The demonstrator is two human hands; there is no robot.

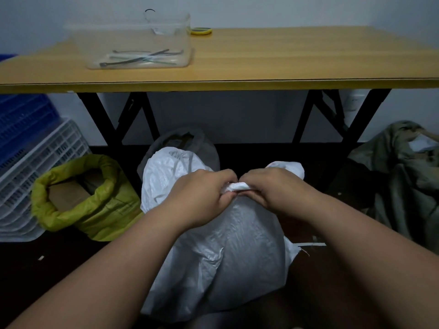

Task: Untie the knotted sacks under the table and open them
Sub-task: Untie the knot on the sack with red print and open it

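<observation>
A white woven sack (228, 252) lies on the dark floor in front of the table, its neck twisted into a knot (237, 186). My left hand (202, 195) and my right hand (268, 188) both pinch that knot from either side, fingers closed on the white fabric. Two loose ends of the sack stick out behind my hands. To the left, a yellow-green sack (95, 205) stands with its mouth rolled open and brown contents showing. Behind the white sack, under the table, a grey sack (204, 143) stands with its top open.
The wooden table (261, 65) on black folding legs (114, 124) spans the view, with a clear plastic box (142, 43) of cable ties and a tape roll (201, 31). Blue and white crates (31, 148) lean at the left. An olive-green sack (403, 176) slumps at the right.
</observation>
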